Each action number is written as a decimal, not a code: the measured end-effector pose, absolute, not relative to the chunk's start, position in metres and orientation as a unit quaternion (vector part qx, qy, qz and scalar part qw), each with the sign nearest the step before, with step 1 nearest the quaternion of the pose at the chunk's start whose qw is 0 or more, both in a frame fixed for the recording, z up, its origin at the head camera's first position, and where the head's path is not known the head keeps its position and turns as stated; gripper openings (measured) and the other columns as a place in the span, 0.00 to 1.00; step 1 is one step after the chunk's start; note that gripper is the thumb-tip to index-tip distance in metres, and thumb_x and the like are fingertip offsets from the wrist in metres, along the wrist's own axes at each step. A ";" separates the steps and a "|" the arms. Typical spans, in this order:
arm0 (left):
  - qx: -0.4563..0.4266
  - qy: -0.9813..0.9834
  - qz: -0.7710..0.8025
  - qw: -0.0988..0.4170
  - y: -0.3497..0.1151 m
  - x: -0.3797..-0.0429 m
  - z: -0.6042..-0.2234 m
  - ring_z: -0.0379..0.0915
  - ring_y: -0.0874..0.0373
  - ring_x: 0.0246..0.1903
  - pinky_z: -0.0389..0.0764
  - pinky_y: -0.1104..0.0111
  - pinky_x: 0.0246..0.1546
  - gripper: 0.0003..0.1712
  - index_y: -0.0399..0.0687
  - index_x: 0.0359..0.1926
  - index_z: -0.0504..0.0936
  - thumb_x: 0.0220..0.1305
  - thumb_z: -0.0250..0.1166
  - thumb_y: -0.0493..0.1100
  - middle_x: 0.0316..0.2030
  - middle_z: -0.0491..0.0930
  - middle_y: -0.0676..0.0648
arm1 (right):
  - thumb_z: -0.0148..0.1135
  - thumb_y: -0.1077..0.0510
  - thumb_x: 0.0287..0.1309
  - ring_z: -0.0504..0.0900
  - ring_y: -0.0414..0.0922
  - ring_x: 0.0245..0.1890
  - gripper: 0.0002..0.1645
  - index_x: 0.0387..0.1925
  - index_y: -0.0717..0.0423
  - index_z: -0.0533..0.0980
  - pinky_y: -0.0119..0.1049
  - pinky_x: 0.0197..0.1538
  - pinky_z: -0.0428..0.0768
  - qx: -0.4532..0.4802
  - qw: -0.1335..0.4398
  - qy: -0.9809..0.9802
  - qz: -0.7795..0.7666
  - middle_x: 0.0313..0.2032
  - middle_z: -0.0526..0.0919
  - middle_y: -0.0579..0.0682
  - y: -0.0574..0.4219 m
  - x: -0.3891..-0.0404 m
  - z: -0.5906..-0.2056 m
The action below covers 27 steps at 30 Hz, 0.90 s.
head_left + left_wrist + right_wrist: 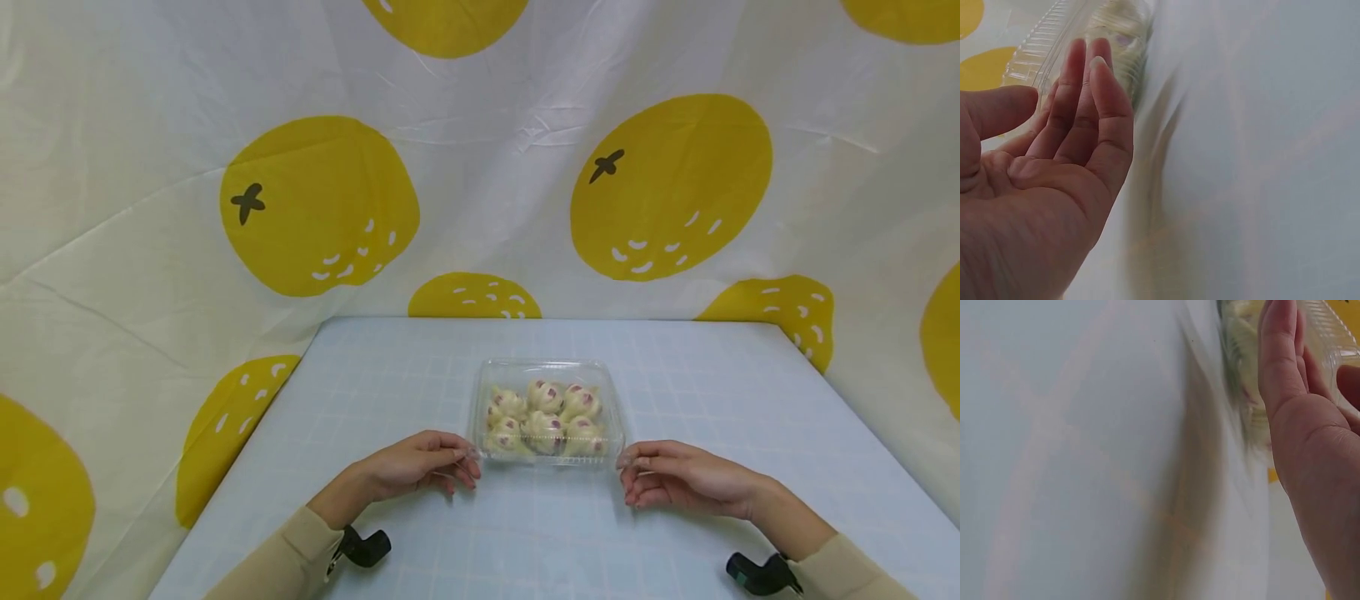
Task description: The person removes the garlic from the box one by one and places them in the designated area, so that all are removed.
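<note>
Fingers of both bare hands are apart from their thumbs and gently bent, with neither hand clamped on anything that I can see from my remote station. The left hand (427,462) is at the near left corner of a clear, rectangular, hinged-looking plastic container (551,460); the right hand (686,479) is at its near right corner. Fingertips on each side lie at or just beside the container's edge. From the wrist views, where the fingers overlap the clear walls, I cannot tell whether there is contact.

I find the container level on the table, between the two hands and a little beyond them. Inside it I count what appear to be six rounded, pale cream pieces with purple-red patches (543,429), in two rows of three.

Each wrist carries a small black device, one on the left (366,547) and one on the right (757,573), next to long beige sleeves (277,558). Supporting the container is a pale blue tabletop with a faint check (390,375). Behind and beside it I note a white fabric backdrop (487,167) printed with large yellow fruit shapes (322,208).
</note>
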<state>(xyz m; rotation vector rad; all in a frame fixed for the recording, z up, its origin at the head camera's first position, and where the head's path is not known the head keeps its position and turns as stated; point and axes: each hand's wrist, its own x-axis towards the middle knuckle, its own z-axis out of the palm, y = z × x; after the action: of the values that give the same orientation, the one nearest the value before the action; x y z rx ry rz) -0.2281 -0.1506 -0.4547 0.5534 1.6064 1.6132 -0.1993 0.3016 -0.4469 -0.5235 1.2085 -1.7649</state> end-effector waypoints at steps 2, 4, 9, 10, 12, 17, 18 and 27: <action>0.218 0.630 0.636 0.389 -0.150 -0.227 -0.454 0.82 0.56 0.47 0.82 0.69 0.42 0.23 0.22 0.62 0.70 0.82 0.51 0.42 0.48 0.84 0.45 | 0.30 0.63 0.83 0.81 0.54 0.58 0.24 0.67 0.75 0.64 0.49 0.66 0.77 -0.217 0.447 0.489 -0.717 0.56 0.79 0.62 0.303 -0.199 -0.448; 0.219 0.628 0.639 0.387 -0.150 -0.227 -0.454 0.82 0.56 0.47 0.82 0.69 0.42 0.23 0.21 0.61 0.69 0.82 0.50 0.41 0.48 0.84 0.45 | 0.30 0.62 0.83 0.80 0.53 0.58 0.25 0.67 0.76 0.64 0.48 0.66 0.77 -0.222 0.442 0.491 -0.717 0.56 0.79 0.62 0.303 -0.199 -0.449; 0.224 0.626 0.642 0.382 -0.150 -0.226 -0.454 0.82 0.56 0.47 0.82 0.69 0.43 0.23 0.20 0.61 0.69 0.82 0.50 0.41 0.47 0.83 0.45 | 0.30 0.63 0.84 0.80 0.53 0.58 0.25 0.67 0.76 0.64 0.47 0.66 0.78 -0.228 0.438 0.487 -0.721 0.56 0.79 0.61 0.304 -0.200 -0.452; 0.224 0.626 0.642 0.382 -0.150 -0.226 -0.454 0.82 0.56 0.47 0.82 0.69 0.43 0.23 0.20 0.61 0.69 0.82 0.50 0.41 0.47 0.83 0.45 | 0.30 0.63 0.83 0.81 0.53 0.58 0.25 0.67 0.77 0.64 0.47 0.65 0.78 -0.229 0.437 0.486 -0.722 0.56 0.79 0.61 0.304 -0.200 -0.453; 0.225 0.627 0.642 0.380 -0.150 -0.226 -0.454 0.82 0.56 0.47 0.82 0.69 0.44 0.23 0.20 0.61 0.69 0.82 0.50 0.41 0.47 0.83 0.45 | 0.30 0.63 0.83 0.81 0.53 0.58 0.25 0.67 0.77 0.64 0.47 0.65 0.78 -0.232 0.432 0.488 -0.722 0.55 0.80 0.61 0.304 -0.199 -0.454; 0.217 0.627 0.648 0.374 -0.148 -0.226 -0.456 0.83 0.56 0.47 0.83 0.69 0.45 0.23 0.19 0.60 0.69 0.81 0.51 0.40 0.46 0.83 0.45 | 0.33 0.66 0.82 0.82 0.51 0.56 0.23 0.65 0.78 0.65 0.47 0.65 0.78 -0.233 0.419 0.500 -0.721 0.54 0.80 0.61 0.303 -0.198 -0.455; 0.214 0.625 0.651 0.374 -0.148 -0.225 -0.457 0.83 0.56 0.47 0.83 0.69 0.45 0.23 0.19 0.60 0.69 0.81 0.51 0.40 0.46 0.83 0.45 | 0.33 0.66 0.82 0.82 0.50 0.56 0.23 0.65 0.78 0.65 0.47 0.65 0.78 -0.229 0.418 0.502 -0.722 0.54 0.80 0.60 0.303 -0.198 -0.455; 0.208 0.613 0.666 0.370 -0.143 -0.225 -0.459 0.82 0.56 0.44 0.84 0.70 0.46 0.22 0.17 0.58 0.69 0.80 0.52 0.38 0.43 0.83 0.44 | 0.39 0.66 0.81 0.82 0.45 0.53 0.19 0.61 0.76 0.68 0.40 0.61 0.81 -0.207 0.357 0.542 -0.732 0.54 0.81 0.57 0.301 -0.198 -0.458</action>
<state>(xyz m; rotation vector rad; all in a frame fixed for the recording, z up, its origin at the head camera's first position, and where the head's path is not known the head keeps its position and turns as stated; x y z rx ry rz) -0.2249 -0.1429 -0.4593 0.5331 1.5736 1.7086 -0.1983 0.3014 -0.4584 -0.5335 1.3982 -1.8906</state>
